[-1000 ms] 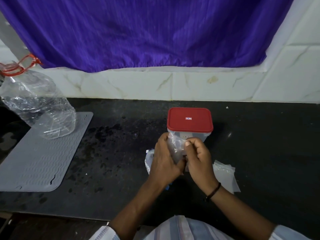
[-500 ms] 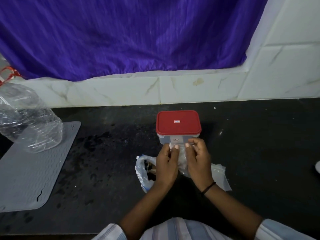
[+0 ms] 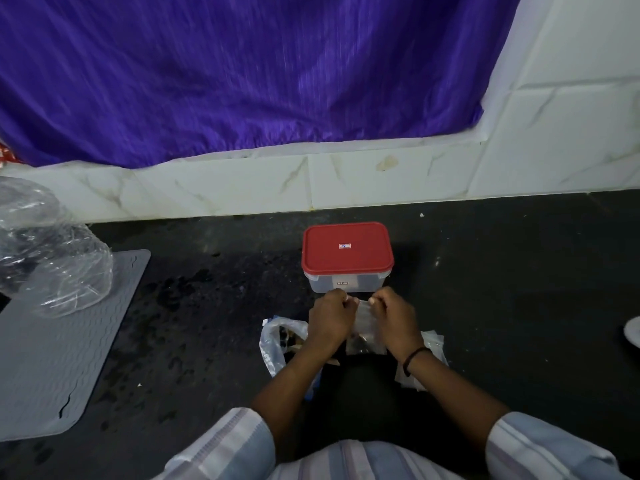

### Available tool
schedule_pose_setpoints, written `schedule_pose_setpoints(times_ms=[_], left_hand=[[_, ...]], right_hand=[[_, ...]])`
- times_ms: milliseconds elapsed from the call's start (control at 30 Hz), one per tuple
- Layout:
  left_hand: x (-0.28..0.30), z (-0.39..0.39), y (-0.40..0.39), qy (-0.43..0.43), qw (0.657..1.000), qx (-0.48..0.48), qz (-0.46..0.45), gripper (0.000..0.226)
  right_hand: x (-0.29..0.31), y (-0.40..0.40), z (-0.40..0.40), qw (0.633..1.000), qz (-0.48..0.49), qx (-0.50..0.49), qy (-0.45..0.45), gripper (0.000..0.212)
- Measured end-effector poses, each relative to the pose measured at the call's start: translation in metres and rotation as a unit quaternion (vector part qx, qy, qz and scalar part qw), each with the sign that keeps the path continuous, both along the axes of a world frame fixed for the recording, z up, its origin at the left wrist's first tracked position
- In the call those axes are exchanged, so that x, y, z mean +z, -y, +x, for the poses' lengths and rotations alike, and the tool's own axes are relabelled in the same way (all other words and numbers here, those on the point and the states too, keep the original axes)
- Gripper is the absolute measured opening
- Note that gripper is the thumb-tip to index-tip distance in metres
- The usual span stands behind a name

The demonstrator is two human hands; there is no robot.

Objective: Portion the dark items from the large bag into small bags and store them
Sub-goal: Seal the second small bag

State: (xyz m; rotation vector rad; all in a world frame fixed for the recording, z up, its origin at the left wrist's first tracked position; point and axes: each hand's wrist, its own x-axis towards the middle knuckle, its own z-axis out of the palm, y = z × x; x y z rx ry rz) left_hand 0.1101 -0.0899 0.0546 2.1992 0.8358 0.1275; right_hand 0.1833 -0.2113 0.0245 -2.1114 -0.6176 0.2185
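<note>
2 hands (image 3: 363,315); 1 small bag (image 3: 365,327)

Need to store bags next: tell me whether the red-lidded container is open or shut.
Shut. The red lid sits flat and square on the clear container, covering its whole top.

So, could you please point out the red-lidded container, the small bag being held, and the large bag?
red-lidded container (image 3: 347,251): head view, middle of the lid.
small bag (image 3: 366,325): head view, clear plastic between the hands.
large bag (image 3: 273,344): head view, its left wall.
</note>
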Motion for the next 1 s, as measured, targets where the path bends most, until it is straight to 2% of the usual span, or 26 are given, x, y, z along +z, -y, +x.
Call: schedule_pose_setpoints(times_ms=[133, 233, 400, 467, 700, 833, 900, 1000], left_hand=[[-0.009, 0.016, -0.011, -0.096, 0.995, -0.010, 0.007, 0.032], [-0.013, 0.024, -0.015, -0.136, 0.990, -0.028, 0.022, 0.034], [-0.021, 0.028, -0.017, -0.171, 0.984, -0.032, 0.023, 0.033], [-0.025, 0.029, -0.017, -0.175, 0.984, -0.030, 0.024, 0.033], [-0.016, 0.025, -0.007, -0.137, 0.981, -0.059, 0.121, 0.045], [-0.002, 0.022, 0.012, -0.049, 0.979, -0.087, 0.177, 0.029], [0.003, 0.021, 0.023, -0.010, 0.978, -0.132, 0.163, 0.019], [0.007, 0.023, 0.040, -0.009, 0.972, -0.217, 0.089, 0.011]], right_hand=[[-0.005, -0.004, 0.012, 0.993, -0.108, 0.032, 0.029, 0.016], [-0.008, -0.008, 0.017, 0.979, -0.188, 0.052, 0.053, 0.011], [-0.014, -0.009, 0.020, 0.965, -0.234, 0.079, 0.084, 0.006], [-0.015, -0.007, 0.019, 0.967, -0.225, 0.079, 0.094, 0.007], [-0.005, 0.034, 0.016, 0.982, -0.102, 0.020, 0.157, 0.007], [0.000, 0.074, 0.012, 0.983, -0.100, -0.018, 0.155, 0.006], [0.001, 0.093, 0.007, 0.980, -0.132, -0.044, 0.142, 0.008], [-0.001, 0.114, -0.002, 0.972, -0.177, -0.083, 0.132, 0.018]])
